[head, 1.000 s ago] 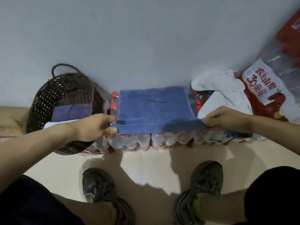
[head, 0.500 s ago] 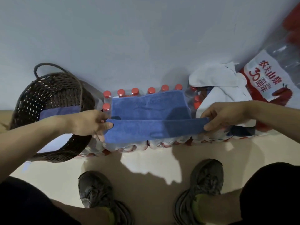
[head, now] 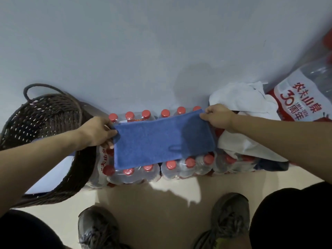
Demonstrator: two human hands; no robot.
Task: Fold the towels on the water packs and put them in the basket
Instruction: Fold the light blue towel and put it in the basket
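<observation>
Atop the water packs (head: 186, 167) my left hand (head: 98, 131) and right hand (head: 218, 116) pinched the half-folded blue towel (head: 161, 142), white towels (head: 239, 103) beside it unfolded, basket (head: 41, 126) awaiting both

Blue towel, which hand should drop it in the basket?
Probably the left hand. It pinches the blue towel's left end, right beside the basket. The right hand holds the far end, near the white towels.
</observation>
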